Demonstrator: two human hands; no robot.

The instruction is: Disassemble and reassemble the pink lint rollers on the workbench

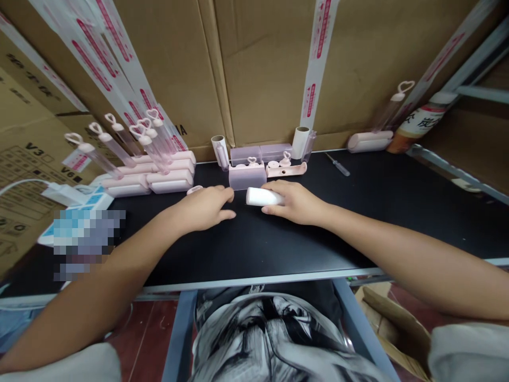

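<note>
My right hand (296,202) is closed round a white roll (260,197) lying on the black table (278,239). Just left of it, my left hand (207,207) rests on the table with its fingers curled and pointing toward a pale purple cover piece (246,177); I see nothing in it. Behind the cover lie a pink base part (286,168) with heart-topped caps and two more purple covers (260,154). Two upright white rolls (220,150) (301,142) stand at the back.
Stacked pink lint rollers with clear heart-topped handles (151,178) sit at the back left. Another roller (371,139) and a can (417,123) stand at the back right, a small screwdriver (338,164) near them. Taped cardboard boxes (258,69) wall the back. A power strip (75,196) lies left.
</note>
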